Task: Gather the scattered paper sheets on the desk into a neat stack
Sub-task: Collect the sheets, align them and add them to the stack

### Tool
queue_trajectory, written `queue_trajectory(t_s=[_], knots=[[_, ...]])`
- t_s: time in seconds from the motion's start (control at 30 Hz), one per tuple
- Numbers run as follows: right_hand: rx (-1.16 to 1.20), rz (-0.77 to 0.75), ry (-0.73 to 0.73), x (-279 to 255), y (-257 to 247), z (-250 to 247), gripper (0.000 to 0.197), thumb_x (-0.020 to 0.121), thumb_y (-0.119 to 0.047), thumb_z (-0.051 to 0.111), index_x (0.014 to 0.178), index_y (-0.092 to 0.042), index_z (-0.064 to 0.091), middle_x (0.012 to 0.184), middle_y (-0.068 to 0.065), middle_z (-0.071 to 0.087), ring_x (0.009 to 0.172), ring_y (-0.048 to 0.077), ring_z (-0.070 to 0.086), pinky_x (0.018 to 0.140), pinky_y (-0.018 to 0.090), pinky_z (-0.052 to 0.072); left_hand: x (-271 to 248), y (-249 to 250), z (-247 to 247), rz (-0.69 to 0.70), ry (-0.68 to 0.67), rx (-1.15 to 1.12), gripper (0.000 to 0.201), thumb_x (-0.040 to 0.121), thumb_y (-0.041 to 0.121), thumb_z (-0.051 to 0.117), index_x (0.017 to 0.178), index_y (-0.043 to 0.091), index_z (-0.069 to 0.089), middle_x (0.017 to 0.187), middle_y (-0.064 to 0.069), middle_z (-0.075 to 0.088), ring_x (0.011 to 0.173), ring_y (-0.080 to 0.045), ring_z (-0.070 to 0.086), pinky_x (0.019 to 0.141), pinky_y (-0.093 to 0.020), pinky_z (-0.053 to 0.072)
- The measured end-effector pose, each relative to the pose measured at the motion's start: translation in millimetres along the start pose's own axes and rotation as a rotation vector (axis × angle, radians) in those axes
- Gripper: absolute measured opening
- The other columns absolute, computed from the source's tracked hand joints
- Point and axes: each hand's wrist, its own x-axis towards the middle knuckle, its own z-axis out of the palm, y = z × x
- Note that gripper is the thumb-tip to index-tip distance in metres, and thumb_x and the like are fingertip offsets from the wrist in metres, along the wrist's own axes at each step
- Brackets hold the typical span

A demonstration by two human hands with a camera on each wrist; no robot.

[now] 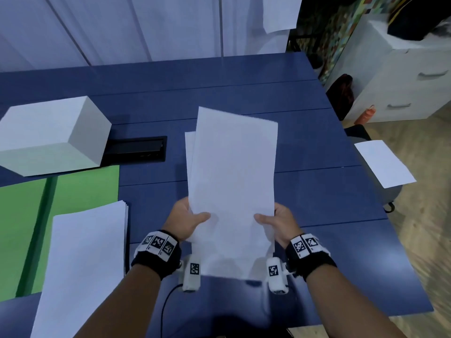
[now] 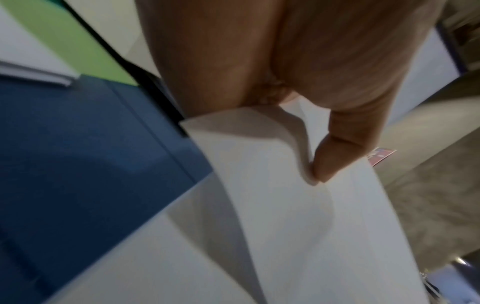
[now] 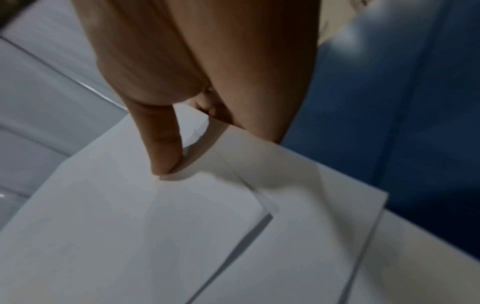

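I hold a small bundle of white paper sheets (image 1: 231, 181) above the middle of the blue desk (image 1: 317, 196), their edges slightly uneven. My left hand (image 1: 188, 222) pinches the bundle's left edge, thumb on top; the left wrist view shows that thumb pressing the paper sheets (image 2: 298, 226). My right hand (image 1: 275, 222) pinches the right edge the same way, and the right wrist view shows the paper sheets (image 3: 155, 236) slightly fanned under the thumb. A neat stack of white paper (image 1: 83, 264) lies at the front left of the desk.
A green folder (image 1: 80, 189) lies under the stack at the left, with a white box (image 1: 51, 135) and a black cable port (image 1: 136, 150) behind it. One loose white sheet (image 1: 384, 163) sits off the desk's right edge. White drawers (image 1: 402, 76) stand far right.
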Motion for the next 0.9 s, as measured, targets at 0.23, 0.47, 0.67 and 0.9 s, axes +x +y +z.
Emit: queue_trajectory(t_s=[0.23,0.47,0.67,0.9], knots=[[-0.201,-0.355,0.041,9,-67,21,0.027,0.078,0.009,0.074,0.093,-0.012,0.071,0.095,0.003,0.076,0.090,0.022,0.072,0.082,0.034,0.059,7,41,-10,0.237,0.223,-0.002,0.027,0.079,-0.007,0.070,0.097,0.013,0.066,0.083,0.015,0.071,0.070,0.006,0.067,0.061,-0.010,0.049],[-0.267,-0.395,0.065,19,-64,30,0.022,0.081,0.005,0.073,0.097,-0.009,0.071,0.096,0.000,0.074,0.089,0.010,0.071,0.084,0.026,0.055,16,37,0,0.251,0.327,-0.022,0.028,0.080,-0.003,0.071,0.106,0.003,0.064,0.089,0.010,0.068,0.076,0.006,0.066,0.065,-0.004,0.047],[-0.291,-0.360,0.126,26,-62,34,0.016,0.080,0.002,0.075,0.096,-0.003,0.072,0.095,0.005,0.074,0.083,0.013,0.071,0.080,0.030,0.056,16,28,9,0.216,0.371,0.003,0.040,0.080,-0.001,0.070,0.114,0.014,0.055,0.097,0.012,0.064,0.084,0.004,0.064,0.071,-0.008,0.048],[-0.218,-0.422,0.120,19,-70,35,0.020,0.081,0.004,0.073,0.094,-0.012,0.072,0.096,0.002,0.075,0.091,0.018,0.072,0.082,0.028,0.058,17,35,9,0.310,0.396,-0.062,0.032,0.080,-0.006,0.066,0.107,0.009,0.061,0.096,0.009,0.069,0.081,0.009,0.065,0.071,-0.009,0.051]])
